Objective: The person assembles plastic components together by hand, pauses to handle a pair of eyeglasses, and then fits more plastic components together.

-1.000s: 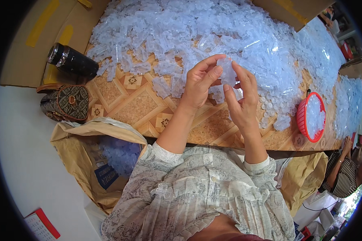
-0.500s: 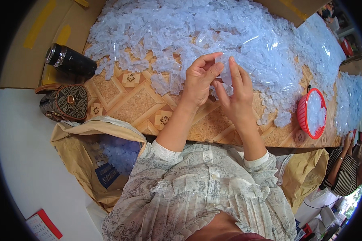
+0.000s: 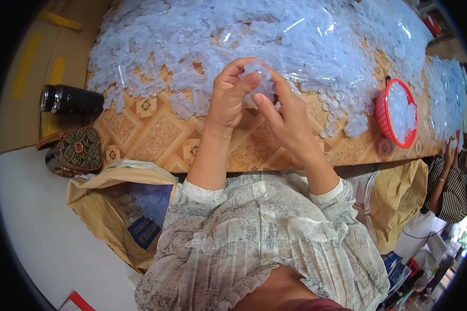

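Note:
Between my hands, just over the table's near part, is a clear plastic piece (image 3: 258,70). My left hand (image 3: 230,96) grips it with thumb and bent fingers. My right hand (image 3: 284,106) closes on its other side, thumb and fingertips against it. Its exact shape is partly hidden by the fingers. Beyond my hands spreads a large heap of similar clear, bluish plastic pieces (image 3: 192,41). Small round clear caps (image 3: 337,103) lie to the right of my right hand. Further right, a red basket (image 3: 382,115) holds more small clear parts.
The table (image 3: 140,140) has a wood-patterned top. At its left are a black flask (image 3: 75,100), a patterned pouch (image 3: 83,150) and a cardboard box (image 3: 62,46). Brown paper sacks (image 3: 101,223) stand below the front edge. At far right another person (image 3: 451,192) has hands at the table.
My view has shifted, so the table contents sit differently in the picture. Both hands stay together on the plastic piece, and my right fingers have closed more around it.

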The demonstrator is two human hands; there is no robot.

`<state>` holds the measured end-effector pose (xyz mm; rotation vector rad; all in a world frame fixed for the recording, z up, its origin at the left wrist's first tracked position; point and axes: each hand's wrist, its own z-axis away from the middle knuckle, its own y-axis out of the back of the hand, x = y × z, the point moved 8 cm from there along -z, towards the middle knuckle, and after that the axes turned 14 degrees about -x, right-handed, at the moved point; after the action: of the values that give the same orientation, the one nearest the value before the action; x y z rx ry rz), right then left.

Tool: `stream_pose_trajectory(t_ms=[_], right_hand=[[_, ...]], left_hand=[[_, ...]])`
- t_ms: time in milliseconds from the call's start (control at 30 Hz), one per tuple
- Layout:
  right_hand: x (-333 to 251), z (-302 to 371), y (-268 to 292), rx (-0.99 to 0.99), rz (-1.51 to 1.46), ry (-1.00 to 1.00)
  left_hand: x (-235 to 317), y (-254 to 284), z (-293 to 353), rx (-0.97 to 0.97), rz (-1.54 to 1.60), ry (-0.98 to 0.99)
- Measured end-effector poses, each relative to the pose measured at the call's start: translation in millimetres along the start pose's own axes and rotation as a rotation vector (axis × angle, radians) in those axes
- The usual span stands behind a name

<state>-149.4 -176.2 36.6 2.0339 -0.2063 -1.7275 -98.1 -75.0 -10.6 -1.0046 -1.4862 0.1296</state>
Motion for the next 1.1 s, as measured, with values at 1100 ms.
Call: stream_pose_trajectory(t_ms=[1100], right_hand=[[65,45,86,0.187,0.956,-0.172]], left_hand=[[-24,1,-9,-0.031,0.535,0.092]])
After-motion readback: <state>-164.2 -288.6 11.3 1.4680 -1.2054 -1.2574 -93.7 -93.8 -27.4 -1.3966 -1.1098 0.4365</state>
